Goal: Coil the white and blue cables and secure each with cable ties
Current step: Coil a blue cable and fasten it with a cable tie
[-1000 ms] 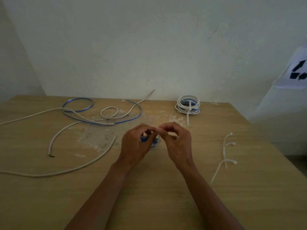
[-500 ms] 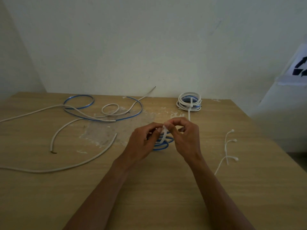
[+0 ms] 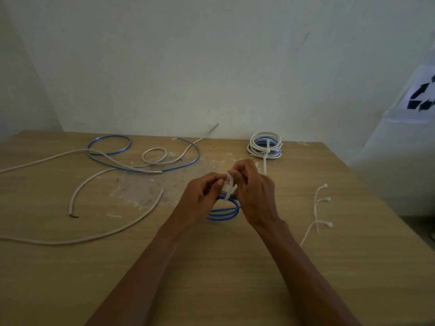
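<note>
At my far left a loose white cable (image 3: pixel 58 243) trails over the table (image 3: pixel 211 278); beyond it a loose blue cable (image 3: pixel 108 137) lies in open curves, tangled with more white; none of that is coiled yet.

In the middle, my left hand (image 3: pixel 202 201) has its fingers curled, thumb and forefinger pinching a white cable tie (image 3: pixel 229 187); whether those fingers also grip the wire beneath, I cannot tell. The tie stands looped over the far side of a small blue coil (image 3: pixel 223 214), whose near turns hang free between my wrists just above the table. My right hand (image 3: pixel 254 196) touches the left at the fingertips and pinches the top of the same tie.

Behind my right hand sits a finished coil (image 3: pixel 264 147) of white and blue, already bound, its tie tail pointing toward me; further right, spare ties (image 3: pixel 317 208) lie well apart from my hands.

I judge I am closing the tie, and the risks are plain. The wire looks springy, so a slack pinch could let the turns fan out; the strap might catch only some turns and leave the rest loose; the tail could slip from the head before it locks; a hard pull could drag the coil out of round.

At far right a sheet (image 3: pixel 421 100) on the wall carries black angular shapes; I can read no letters there, and no brand shows on cables or ties.
</note>
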{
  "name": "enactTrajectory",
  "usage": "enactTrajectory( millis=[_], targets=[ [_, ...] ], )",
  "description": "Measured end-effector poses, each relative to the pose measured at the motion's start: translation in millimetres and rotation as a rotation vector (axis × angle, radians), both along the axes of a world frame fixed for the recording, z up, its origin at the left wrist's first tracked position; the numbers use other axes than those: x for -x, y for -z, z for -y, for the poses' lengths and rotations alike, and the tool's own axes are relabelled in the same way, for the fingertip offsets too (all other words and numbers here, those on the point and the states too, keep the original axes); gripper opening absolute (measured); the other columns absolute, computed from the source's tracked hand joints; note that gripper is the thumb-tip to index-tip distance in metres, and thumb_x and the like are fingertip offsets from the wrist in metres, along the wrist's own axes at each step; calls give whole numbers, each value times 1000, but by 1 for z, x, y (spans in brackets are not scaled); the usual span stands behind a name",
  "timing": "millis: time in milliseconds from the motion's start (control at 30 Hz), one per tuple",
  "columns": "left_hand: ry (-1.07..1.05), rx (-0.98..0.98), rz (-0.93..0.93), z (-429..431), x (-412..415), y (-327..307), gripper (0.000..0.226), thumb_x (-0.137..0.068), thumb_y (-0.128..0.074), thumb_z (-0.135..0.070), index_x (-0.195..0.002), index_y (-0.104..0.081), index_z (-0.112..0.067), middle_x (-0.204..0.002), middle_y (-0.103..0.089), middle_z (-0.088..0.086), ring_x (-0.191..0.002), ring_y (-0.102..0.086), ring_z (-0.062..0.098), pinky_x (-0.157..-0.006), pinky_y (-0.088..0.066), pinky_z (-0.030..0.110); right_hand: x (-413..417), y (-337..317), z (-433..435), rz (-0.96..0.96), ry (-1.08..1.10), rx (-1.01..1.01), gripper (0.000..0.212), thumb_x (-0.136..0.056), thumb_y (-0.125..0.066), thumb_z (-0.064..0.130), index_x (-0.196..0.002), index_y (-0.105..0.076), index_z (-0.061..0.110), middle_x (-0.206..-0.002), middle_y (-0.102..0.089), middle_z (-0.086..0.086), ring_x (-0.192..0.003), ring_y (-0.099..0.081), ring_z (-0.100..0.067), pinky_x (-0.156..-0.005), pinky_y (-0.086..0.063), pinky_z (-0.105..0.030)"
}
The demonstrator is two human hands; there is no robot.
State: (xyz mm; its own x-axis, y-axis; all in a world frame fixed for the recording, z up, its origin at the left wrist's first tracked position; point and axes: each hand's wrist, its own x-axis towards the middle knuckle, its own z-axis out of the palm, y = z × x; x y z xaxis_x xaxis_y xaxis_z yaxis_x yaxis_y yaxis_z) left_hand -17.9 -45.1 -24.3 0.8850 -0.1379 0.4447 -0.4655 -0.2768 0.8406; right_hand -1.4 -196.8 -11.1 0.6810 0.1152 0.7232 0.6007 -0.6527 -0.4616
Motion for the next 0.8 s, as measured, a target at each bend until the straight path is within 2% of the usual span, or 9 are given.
enactTrajectory(
  millis=[67,133,167,200,267,433,600,733,800],
  targets=[
    [-4,23,-23,1,2,0,25,-105,-49,-14,-123,-66,-17,-78,-70,-17,-67,-64,-2,-62,-45,13,-5,0,0,-9,-7,51,8,-99,-60,21,-93,-59,15,-84,-57,7,-71,-54,-7,-63,-47,-23],
    [-10,53,-49,0,2,1,27,-105,-49,-18,-127,-65,-24,-74,-70,-10,-62,-62,9,-58,-48,25,-11,0,2,-33,-33,53,7,-96,-64,21,-92,-62,15,-96,-53,4,-86,-51,-9,-73,-43,-18],
    [-14,64,-59,-1,1,0,27,-106,-49,-19,-126,-66,-25,-72,-68,-6,-61,-59,16,-58,-48,30,-12,0,4,-42,-49,51,7,-95,-65,20,-92,-62,15,-96,-53,4,-86,-51,-9,-73,-43,-18],
    [-16,74,-68,-2,0,0,27,-106,-50,-19,-124,-67,-24,-70,-65,-7,-59,-55,17,-58,-46,29,-12,-1,4,-51,-67,54,8,-95,-65,20,-91,-62,15,-94,-55,4,-83,-52,-10,-71,-44,-21],
    [-20,100,-96,-4,-3,0,24,-105,-50,-17,-118,-70,-20,-65,-61,-12,-58,-51,8,-58,-44,23,-12,-3,5,-57,-80,63,11,-96,-65,23,-89,-62,15,-90,-58,3,-79,-55,-12,-67,-47,-28],
    [-14,116,-116,-2,-3,-4,21,-104,-52,-18,-112,-72,-13,-71,-67,-14,-61,-58,0,-59,-45,16,-9,0,1,-28,-21,20,7,-93,-68,20,-88,-64,17,-86,-60,7,-78,-56,-8,-68,-49,-29],
    [22,80,-120,-2,-1,-3,23,-104,-53,-17,-101,-73,-6,-73,-69,-20,-64,-61,-4,-60,-43,10,-20,-18,4,-151,57,-242,10,-91,-71,21,-84,-63,23,-77,-63,16,-73,-60,3,-68,-42,-13],
    [19,91,-118,0,-3,-7,24,-105,-52,-17,-101,-73,-7,-75,-69,-21,-67,-61,-4,-62,-44,11,-34,-29,4,-186,107,-313,11,-94,-67,23,-86,-66,16,-75,-68,8,-73,-64,-6,-71,-48,-23],
    [5,101,-134,-1,-4,-7,25,-105,-51,-17,-101,-74,-8,-72,-67,-19,-64,-59,-3,-61,-43,12,-34,-27,-2,-213,99,-378,11,-96,-65,22,-86,-65,17,-72,-68,6,-69,-64,-6,-68,-48,-23]
  ],
)
